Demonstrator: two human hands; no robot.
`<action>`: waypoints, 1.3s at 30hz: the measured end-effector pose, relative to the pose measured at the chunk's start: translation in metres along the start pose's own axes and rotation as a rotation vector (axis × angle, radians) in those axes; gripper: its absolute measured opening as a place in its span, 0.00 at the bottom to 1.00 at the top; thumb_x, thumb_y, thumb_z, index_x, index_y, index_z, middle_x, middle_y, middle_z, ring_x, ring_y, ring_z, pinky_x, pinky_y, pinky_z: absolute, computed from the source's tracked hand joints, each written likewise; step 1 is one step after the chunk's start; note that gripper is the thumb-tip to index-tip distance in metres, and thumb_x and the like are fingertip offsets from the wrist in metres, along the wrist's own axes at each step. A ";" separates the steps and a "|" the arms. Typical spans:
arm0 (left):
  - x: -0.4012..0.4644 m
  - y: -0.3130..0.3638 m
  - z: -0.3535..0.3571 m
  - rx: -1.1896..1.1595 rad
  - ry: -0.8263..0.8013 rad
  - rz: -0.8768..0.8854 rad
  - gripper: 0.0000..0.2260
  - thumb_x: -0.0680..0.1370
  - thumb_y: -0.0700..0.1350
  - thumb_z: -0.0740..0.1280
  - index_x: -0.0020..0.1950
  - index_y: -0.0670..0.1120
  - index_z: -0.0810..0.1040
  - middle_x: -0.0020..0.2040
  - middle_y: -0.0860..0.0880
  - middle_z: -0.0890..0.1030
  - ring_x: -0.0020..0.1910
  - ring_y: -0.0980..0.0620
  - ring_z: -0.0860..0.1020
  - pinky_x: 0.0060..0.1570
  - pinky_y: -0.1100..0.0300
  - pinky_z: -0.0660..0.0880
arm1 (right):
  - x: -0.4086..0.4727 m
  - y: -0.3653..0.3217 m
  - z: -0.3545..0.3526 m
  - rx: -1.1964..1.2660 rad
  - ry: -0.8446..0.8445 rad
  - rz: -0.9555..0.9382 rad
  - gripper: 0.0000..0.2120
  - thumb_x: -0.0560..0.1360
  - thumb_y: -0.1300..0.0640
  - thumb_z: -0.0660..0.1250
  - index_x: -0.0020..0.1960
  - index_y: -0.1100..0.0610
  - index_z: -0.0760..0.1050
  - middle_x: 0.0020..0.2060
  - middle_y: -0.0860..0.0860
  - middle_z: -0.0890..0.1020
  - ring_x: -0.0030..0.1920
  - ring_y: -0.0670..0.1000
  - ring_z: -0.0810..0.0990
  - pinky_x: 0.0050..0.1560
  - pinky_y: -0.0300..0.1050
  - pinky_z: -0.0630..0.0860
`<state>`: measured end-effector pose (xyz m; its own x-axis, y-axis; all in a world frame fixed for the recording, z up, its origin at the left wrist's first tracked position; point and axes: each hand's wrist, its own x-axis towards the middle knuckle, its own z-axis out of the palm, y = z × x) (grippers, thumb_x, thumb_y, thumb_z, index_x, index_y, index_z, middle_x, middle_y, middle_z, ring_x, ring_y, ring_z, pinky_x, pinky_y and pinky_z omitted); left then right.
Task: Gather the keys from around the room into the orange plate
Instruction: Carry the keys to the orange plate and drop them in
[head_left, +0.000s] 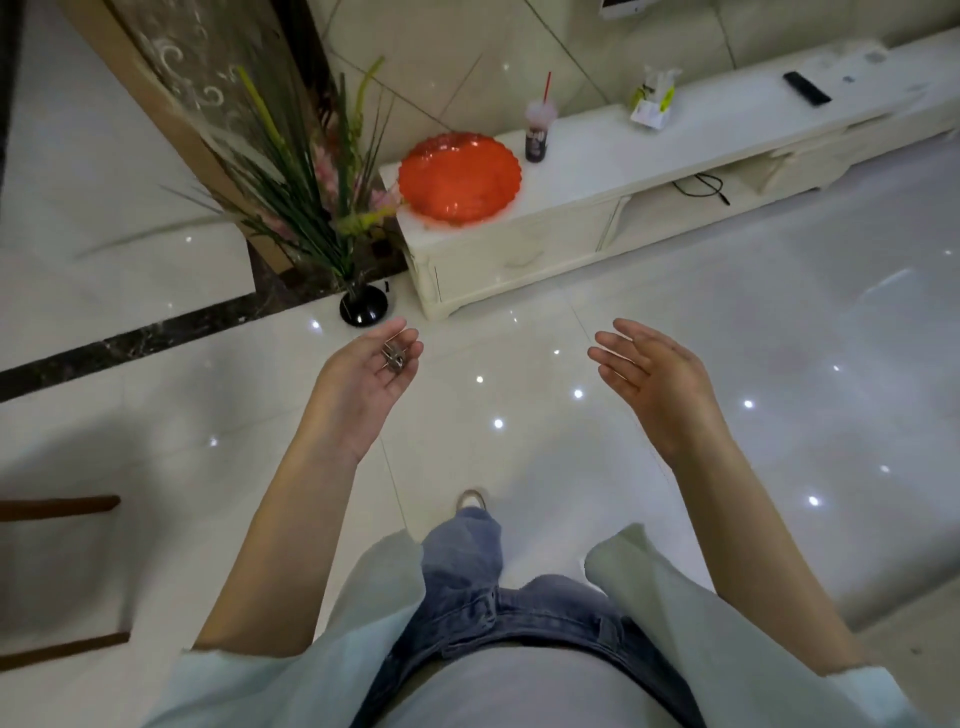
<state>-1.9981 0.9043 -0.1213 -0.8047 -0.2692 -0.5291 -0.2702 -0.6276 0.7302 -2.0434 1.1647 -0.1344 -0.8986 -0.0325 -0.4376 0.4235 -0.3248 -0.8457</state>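
Note:
A small bunch of metal keys (393, 357) lies in the cupped palm of my left hand (366, 379), whose fingers curl loosely round it. That hand is held out over the glossy floor, well short of the orange plate (459, 179). The plate has a scalloped rim and sits on the left end of a low white cabinet (519, 244); I see nothing in it. My right hand (654, 382) hangs beside the left one, fingers straight and holding nothing.
A black vase with tall green stems (363, 306) stands on the floor left of the cabinet. On the cabinet are a cup with a red straw (537, 132), a crumpled white bag (653, 101) and a black remote (806, 88). A wooden chair (62, 571) edges in at lower left.

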 end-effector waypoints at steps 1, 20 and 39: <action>0.015 0.013 0.003 0.007 -0.011 0.008 0.08 0.78 0.40 0.60 0.52 0.41 0.78 0.41 0.48 0.83 0.43 0.53 0.83 0.46 0.63 0.78 | 0.014 -0.007 0.009 0.012 0.005 -0.013 0.09 0.78 0.61 0.58 0.52 0.56 0.77 0.48 0.54 0.83 0.47 0.51 0.85 0.49 0.41 0.79; 0.211 0.076 0.111 0.085 -0.062 -0.052 0.09 0.79 0.38 0.58 0.53 0.40 0.77 0.44 0.47 0.81 0.42 0.54 0.81 0.48 0.63 0.77 | 0.217 -0.087 0.072 0.072 0.053 -0.016 0.09 0.78 0.63 0.58 0.53 0.59 0.77 0.48 0.56 0.83 0.49 0.53 0.84 0.52 0.41 0.80; 0.435 0.126 0.238 0.084 0.090 -0.074 0.10 0.80 0.39 0.56 0.57 0.41 0.74 0.49 0.46 0.79 0.48 0.53 0.79 0.45 0.64 0.76 | 0.457 -0.192 0.078 0.022 0.079 0.073 0.10 0.77 0.65 0.59 0.49 0.58 0.78 0.39 0.53 0.84 0.40 0.49 0.85 0.43 0.38 0.80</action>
<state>-2.5082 0.8817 -0.1565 -0.7313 -0.2911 -0.6168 -0.3733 -0.5861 0.7191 -2.5445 1.1383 -0.1478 -0.8532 0.0177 -0.5213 0.4841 -0.3453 -0.8040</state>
